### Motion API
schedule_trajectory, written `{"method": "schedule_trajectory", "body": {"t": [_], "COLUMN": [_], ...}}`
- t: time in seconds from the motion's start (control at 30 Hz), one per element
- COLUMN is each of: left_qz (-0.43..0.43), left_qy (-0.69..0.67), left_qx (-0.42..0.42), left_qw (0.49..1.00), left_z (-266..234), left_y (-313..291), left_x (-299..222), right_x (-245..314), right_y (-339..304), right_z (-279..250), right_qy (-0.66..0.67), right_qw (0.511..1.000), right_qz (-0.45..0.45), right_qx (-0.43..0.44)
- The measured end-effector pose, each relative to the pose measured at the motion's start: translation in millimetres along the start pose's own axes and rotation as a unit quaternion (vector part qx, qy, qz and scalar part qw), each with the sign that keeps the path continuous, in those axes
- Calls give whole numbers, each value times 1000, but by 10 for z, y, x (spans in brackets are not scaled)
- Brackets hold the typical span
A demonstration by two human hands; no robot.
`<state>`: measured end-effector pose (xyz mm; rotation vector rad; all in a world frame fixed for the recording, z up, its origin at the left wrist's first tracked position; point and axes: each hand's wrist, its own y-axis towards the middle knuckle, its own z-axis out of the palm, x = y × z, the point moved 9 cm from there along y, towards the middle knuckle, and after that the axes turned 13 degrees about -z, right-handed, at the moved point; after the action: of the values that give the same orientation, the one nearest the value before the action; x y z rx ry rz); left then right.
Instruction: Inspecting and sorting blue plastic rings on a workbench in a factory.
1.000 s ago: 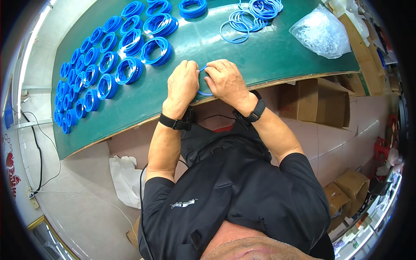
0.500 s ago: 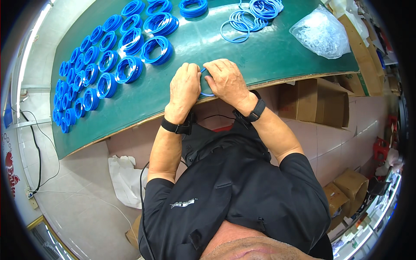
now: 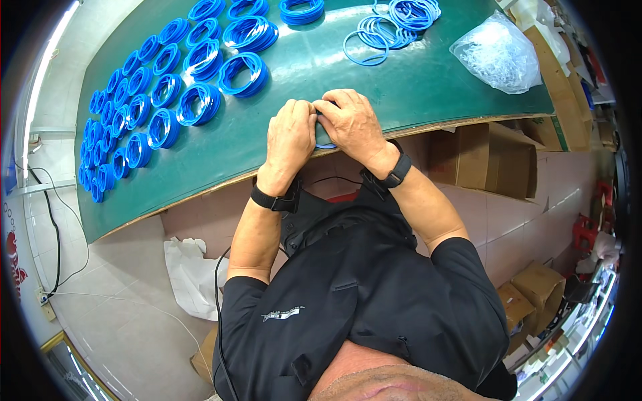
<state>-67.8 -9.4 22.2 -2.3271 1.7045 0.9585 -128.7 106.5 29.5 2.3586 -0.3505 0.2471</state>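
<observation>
Close together at the table's near edge, my left hand (image 3: 292,132) and my right hand (image 3: 349,119) both pinch a thin blue ring (image 3: 326,146). Only its lower curve shows between them; my fingers cover the rest. Both hands are closed, fingertips nearly touching at the ring's top. Beyond them lie several loose blue rings (image 3: 366,61), overlapping near a thicker blue bunch (image 3: 413,13). To the left stand rows of bundled blue rings, the nearest bundle (image 3: 243,75) just beyond my left hand.
The green table (image 3: 221,150) has a bare wooden front edge. A clear plastic bag (image 3: 496,53) of translucent bits sits at its right end. Below that end is an open cardboard box (image 3: 485,160). White sheeting (image 3: 192,277) lies on the floor at left, beside a black cable (image 3: 218,294).
My left hand has shifted slightly right, closer to my right hand, and less of the ring shows between them. The bundles and loose rings lie as before.
</observation>
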Motion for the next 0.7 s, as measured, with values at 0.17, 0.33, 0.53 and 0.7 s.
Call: {"method": "schedule_trajectory", "body": {"t": [0.17, 0.33, 0.53, 0.7], "left_qz": [-4, -6, 40, 11], "left_qy": [-21, -59, -39, -5], "left_qx": [-2, 50, 103, 109], "left_qw": [1000, 997, 993, 994], "left_z": [-21, -52, -174, -108], "left_y": [-19, 6, -84, -159], "left_x": [-13, 89, -32, 1], "right_x": [2, -1, -20, -10], "right_y": [1, -13, -44, -62], "right_z": [0, -18, -33, -90], "right_qy": [-1, 2, 15, 25], "right_qw": [1000, 1000, 999, 999], "right_qz": [-8, -13, -3, -5], "right_qx": [-9, -27, -29, -42]}}
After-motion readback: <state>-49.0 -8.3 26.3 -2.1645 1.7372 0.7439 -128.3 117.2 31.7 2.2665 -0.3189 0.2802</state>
